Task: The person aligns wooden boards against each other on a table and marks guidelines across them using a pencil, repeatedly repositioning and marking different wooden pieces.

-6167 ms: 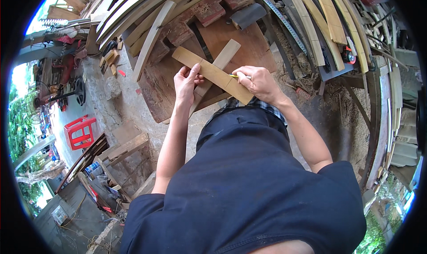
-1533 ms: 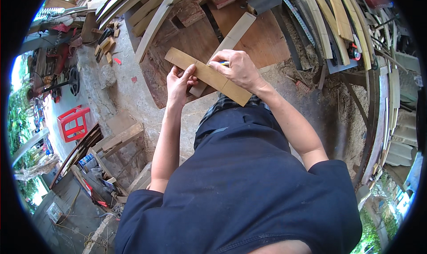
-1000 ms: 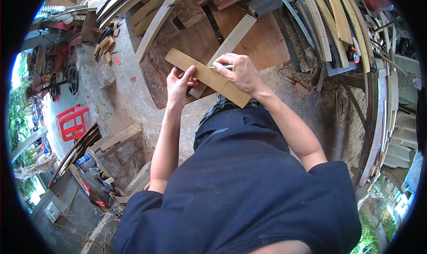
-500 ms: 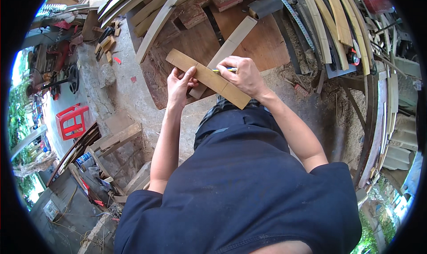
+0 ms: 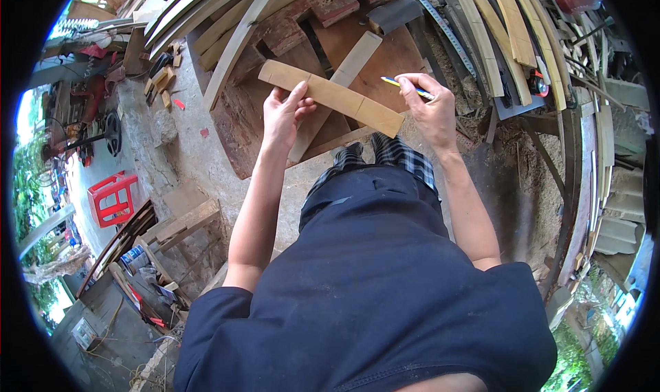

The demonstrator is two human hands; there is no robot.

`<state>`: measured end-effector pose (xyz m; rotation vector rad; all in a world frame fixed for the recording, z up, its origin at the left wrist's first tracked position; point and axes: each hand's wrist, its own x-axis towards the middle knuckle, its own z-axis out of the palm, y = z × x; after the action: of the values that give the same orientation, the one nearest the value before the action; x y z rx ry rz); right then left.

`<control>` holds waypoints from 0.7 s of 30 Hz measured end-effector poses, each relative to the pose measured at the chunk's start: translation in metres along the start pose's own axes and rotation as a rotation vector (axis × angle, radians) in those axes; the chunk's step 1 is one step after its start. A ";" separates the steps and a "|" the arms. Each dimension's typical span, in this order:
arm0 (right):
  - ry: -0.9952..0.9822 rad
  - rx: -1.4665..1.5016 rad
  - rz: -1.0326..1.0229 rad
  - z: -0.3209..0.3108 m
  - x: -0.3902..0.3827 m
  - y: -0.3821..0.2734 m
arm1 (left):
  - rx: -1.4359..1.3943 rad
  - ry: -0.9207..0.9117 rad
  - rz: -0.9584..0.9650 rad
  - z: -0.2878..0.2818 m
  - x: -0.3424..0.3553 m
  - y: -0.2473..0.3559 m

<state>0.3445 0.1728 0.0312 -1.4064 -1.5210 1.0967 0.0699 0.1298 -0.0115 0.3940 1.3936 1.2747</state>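
Note:
My left hand [image 5: 284, 116] grips a short, flat wooden board [image 5: 337, 96] near its left part, thumb on top and fingers beneath. Thin dark lines cross the board's upper face, and it slants down to the right. In my right hand [image 5: 430, 110] is a pencil [image 5: 407, 87] with a yellow and blue body, its tip pointing left. That hand is apart from the board, just off its right end. Below the board, a longer pale wooden strip [image 5: 357, 57] lies aslant on the low brown wooden work surface [image 5: 405, 59].
Long curved wooden strips [image 5: 237, 48] lie at the far left of the work surface. More strips [image 5: 512, 24] are stacked at the far right, beside a tape measure [image 5: 538, 84]. A red plastic stool [image 5: 112, 199] stands at the left. Wood offcuts [image 5: 182, 224] lie nearer me.
My right hand has lifted the pencil off the board and moved right, away from it. The board has turned slightly flatter, its right end rising in view.

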 end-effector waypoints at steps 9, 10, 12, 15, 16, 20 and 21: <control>0.034 -0.035 -0.070 -0.013 0.001 0.009 | 0.049 0.000 -0.007 0.016 0.030 -0.005; 0.028 -0.035 -0.055 -0.011 0.000 0.013 | 0.056 -0.007 -0.004 0.016 0.029 -0.005; 0.022 -0.017 -0.058 -0.010 0.000 0.012 | 0.074 -0.004 -0.007 0.016 0.028 -0.005; 0.005 -0.003 -0.081 -0.008 0.004 0.014 | 0.099 0.005 -0.004 0.016 0.023 -0.007; -0.009 0.000 -0.083 -0.007 0.006 0.015 | 0.083 0.003 -0.024 0.016 0.023 -0.007; -0.044 0.016 -0.079 -0.004 0.013 0.014 | 0.060 0.016 -0.051 0.015 0.020 -0.010; -0.048 0.017 -0.078 -0.004 0.015 0.012 | 0.055 0.017 -0.046 0.014 0.020 -0.010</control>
<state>0.3506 0.1884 0.0204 -1.3064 -1.5835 1.1002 0.0804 0.1495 -0.0265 0.3871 1.4463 1.2064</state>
